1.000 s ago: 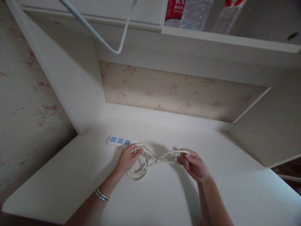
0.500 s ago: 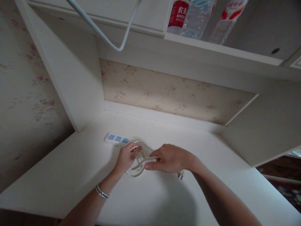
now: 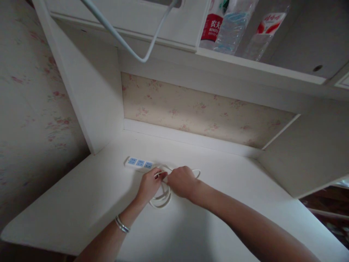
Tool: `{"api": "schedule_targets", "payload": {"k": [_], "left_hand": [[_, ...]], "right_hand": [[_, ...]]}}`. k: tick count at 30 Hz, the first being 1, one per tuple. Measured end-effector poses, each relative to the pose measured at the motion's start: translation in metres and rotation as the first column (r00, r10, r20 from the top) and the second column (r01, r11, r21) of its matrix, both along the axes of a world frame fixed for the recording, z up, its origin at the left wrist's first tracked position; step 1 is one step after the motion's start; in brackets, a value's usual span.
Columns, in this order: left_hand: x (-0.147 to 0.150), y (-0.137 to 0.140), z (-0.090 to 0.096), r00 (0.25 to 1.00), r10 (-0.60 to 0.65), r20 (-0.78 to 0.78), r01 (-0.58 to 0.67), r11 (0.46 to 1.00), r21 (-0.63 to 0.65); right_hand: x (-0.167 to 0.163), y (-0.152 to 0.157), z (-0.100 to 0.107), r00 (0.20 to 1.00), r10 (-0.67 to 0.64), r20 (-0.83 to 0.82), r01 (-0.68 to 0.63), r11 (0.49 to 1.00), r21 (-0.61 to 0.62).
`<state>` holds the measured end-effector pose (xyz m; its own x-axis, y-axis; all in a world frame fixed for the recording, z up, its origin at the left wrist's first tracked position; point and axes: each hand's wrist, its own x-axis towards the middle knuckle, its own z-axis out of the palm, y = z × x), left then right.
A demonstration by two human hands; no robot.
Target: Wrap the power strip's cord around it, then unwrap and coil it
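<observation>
We see two bare hands close together over a flat white desk [image 3: 231, 171]. The left hand [image 3: 149, 185] is pinched nearly closed, with the thin, round, cream-coloured cord [image 3: 160, 207] between the thumb and fingers. The right hand [image 3: 182, 182] is just beside it, curled up small with its back to us. Its fingers are hidden, so we cannot tell how tightly they are closed or which bit of cord they have.

Most of the cord that we can see hangs in round loops just under and to the right of the left hand, between the two hands. The loops lie one over another, and their bottoms come down low, near the desk. One more little loop of cord pokes out past the far side of the right hand.

The long white plastic power strip, with three blue socket squares [image 3: 139, 163], lies on the desk just past the left hand and a bit to its left. Its right end is close to the cord and the left fingertips, but we cannot tell if they touch.

We also see a shiny silver bracelet [image 3: 122, 223] on the left wrist. Up high, clear plastic bottles [image 3: 231, 32] stand on a white shelf [image 3: 259, 67].
</observation>
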<state>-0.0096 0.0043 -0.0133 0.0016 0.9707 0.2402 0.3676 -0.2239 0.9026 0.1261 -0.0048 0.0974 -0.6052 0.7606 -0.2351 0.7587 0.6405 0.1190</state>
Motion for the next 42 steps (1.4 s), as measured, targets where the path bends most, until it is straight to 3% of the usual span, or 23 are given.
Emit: {"api": "schedule_targets", "payload": {"k": [2, 5, 9, 12, 14, 17, 20, 24, 29, 32, 35, 38, 42], "left_hand": [[0.000, 0.002, -0.002, 1.000, -0.014, -0.001, 0.014, 1.000, -0.004], [0.001, 0.005, -0.006, 0.997, -0.078, 0.026, 0.079, 0.997, -0.008], [0.005, 0.007, -0.015, 0.991, -0.121, 0.052, 0.122, 0.992, -0.027], [0.007, 0.007, -0.018, 0.991, -0.110, 0.074, 0.115, 0.992, -0.061], [0.008, 0.006, -0.017, 0.989, -0.113, 0.090, 0.121, 0.988, -0.093], [0.009, 0.004, -0.013, 0.989, -0.100, 0.106, 0.114, 0.984, -0.137], [0.010, 0.001, -0.008, 0.990, -0.097, 0.098, 0.108, 0.987, -0.119], [0.011, -0.001, -0.003, 0.993, -0.092, 0.074, 0.099, 0.991, -0.092], [0.012, -0.002, -0.002, 0.996, -0.075, 0.054, 0.079, 0.993, -0.091], [0.012, -0.001, -0.005, 0.995, -0.077, 0.059, 0.082, 0.993, -0.089], [0.010, 0.000, -0.007, 0.996, -0.072, 0.061, 0.078, 0.992, -0.101], [0.007, 0.002, -0.007, 0.993, -0.073, 0.092, 0.084, 0.989, -0.122], [0.003, 0.004, -0.004, 0.986, -0.061, 0.153, 0.088, 0.981, -0.175]], "right_hand": [[0.022, 0.010, 0.020, 0.994, -0.088, -0.061, 0.093, 0.992, 0.085], [0.054, 0.021, 0.050, 0.929, -0.143, -0.342, 0.190, 0.976, 0.106], [0.086, 0.024, 0.073, 0.690, -0.153, -0.708, 0.323, 0.940, 0.111], [0.103, 0.021, 0.077, 0.546, -0.155, -0.824, 0.389, 0.917, 0.085], [0.113, 0.017, 0.075, 0.496, -0.193, -0.846, 0.373, 0.928, 0.007], [0.125, 0.009, 0.070, 0.531, -0.287, -0.798, 0.283, 0.947, -0.152], [0.130, 0.001, 0.066, 0.662, -0.318, -0.679, 0.221, 0.948, -0.229], [0.121, -0.009, 0.066, 0.848, -0.211, -0.486, 0.110, 0.967, -0.229], [0.076, -0.012, 0.045, 0.965, -0.151, -0.215, 0.123, 0.983, -0.136], [0.045, -0.005, 0.026, 0.979, -0.175, -0.108, 0.176, 0.984, -0.004], [0.028, 0.008, 0.019, 0.974, -0.191, -0.123, 0.197, 0.979, 0.042], [0.033, 0.023, 0.024, 0.939, -0.208, -0.273, 0.228, 0.973, 0.045], [0.053, 0.032, 0.030, 0.819, -0.244, -0.519, 0.304, 0.952, 0.033]]}}
